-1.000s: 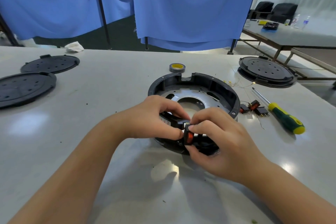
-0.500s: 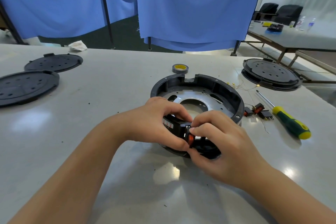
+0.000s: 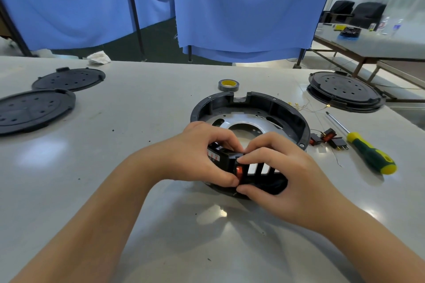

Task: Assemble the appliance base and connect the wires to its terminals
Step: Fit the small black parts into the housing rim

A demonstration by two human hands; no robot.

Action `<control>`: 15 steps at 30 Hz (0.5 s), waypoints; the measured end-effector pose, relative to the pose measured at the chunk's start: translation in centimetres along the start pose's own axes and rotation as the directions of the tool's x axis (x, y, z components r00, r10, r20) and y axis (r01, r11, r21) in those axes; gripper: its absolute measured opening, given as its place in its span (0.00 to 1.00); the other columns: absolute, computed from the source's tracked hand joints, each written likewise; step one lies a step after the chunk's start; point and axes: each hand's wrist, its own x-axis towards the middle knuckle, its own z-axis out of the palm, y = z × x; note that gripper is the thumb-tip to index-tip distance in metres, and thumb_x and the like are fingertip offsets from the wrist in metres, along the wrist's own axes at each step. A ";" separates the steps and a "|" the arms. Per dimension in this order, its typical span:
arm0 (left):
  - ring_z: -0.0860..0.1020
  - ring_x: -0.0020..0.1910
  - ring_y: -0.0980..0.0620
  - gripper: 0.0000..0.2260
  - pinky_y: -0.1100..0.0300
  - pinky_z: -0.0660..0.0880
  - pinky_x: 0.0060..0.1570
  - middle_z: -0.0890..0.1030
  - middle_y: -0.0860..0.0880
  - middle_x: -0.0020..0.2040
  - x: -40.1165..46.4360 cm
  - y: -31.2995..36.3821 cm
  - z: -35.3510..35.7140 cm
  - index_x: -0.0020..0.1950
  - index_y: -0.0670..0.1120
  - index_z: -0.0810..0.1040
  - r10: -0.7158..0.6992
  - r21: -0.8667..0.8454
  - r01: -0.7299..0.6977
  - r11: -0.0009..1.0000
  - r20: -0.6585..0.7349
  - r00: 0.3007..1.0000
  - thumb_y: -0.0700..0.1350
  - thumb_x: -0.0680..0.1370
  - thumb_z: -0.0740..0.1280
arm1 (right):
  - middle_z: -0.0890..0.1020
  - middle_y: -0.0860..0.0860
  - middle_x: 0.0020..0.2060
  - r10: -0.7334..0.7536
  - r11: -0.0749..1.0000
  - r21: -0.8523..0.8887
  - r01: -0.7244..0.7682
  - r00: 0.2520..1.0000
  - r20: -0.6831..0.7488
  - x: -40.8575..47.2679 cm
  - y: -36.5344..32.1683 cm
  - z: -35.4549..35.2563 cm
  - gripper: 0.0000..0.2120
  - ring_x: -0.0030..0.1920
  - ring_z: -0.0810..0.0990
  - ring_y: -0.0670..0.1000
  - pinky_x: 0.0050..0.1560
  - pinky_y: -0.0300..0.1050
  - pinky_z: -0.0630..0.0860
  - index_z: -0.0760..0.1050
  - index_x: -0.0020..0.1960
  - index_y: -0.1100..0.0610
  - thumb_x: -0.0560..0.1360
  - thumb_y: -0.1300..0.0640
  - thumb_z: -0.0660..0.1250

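A round black appliance base lies on the grey table. At its near rim, the left hand grips the wall to steady it while the right hand pinches a red rocker switch, apparently seating it.

At the centre of the frame the round appliance base is black, with a shiny silver plate inside it. On its near rim sits a small red-orange switch, next to white slots between black bars. A white label with red marks shows on the black part at centre left. The table is pale grey and glossy. Black discs dotted with small holes lie at the left, and another at the right. The tape roll is grey with a yellow core. The screwdriver at the right has a dark green handle with yellow ends. Blue curtains fill the top.
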 end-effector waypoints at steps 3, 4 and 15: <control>0.77 0.51 0.61 0.14 0.66 0.73 0.50 0.79 0.60 0.44 0.1 0.0 0.3 0.46 0.60 0.81 0.023 -0.045 -0.025 0.999 -0.028 0.999 0.48 0.65 0.78 | 0.78 0.45 0.50 0.029 0.999 0.043 -0.029 1.000 0.000 0.1 0.0 -0.4 0.15 0.50 0.79 0.45 0.46 0.46 0.76 0.81 0.53 0.52 0.67 0.52 0.75; 0.78 0.48 0.59 0.13 0.66 0.74 0.49 0.80 0.59 0.43 0.1 0.0 0.4 0.46 0.60 0.81 0.032 -0.057 -0.034 0.998 -0.033 0.999 0.48 0.65 0.78 | 0.78 0.45 0.49 0.036 0.999 0.040 -0.035 0.999 -0.017 0.1 -0.1 -0.4 0.14 0.49 0.79 0.45 0.46 0.46 0.76 0.81 0.53 0.52 0.67 0.53 0.74; 0.80 0.50 0.59 0.14 0.57 0.77 0.54 0.83 0.57 0.45 0.0 0.4 0.5 0.48 0.58 0.82 0.009 -0.096 -0.011 0.995 -0.027 1.000 0.50 0.64 0.76 | 0.79 0.43 0.46 0.078 0.997 0.002 -0.078 0.997 -0.006 0.3 -0.1 -0.6 0.13 0.48 0.79 0.44 0.45 0.47 0.77 0.79 0.53 0.52 0.69 0.52 0.73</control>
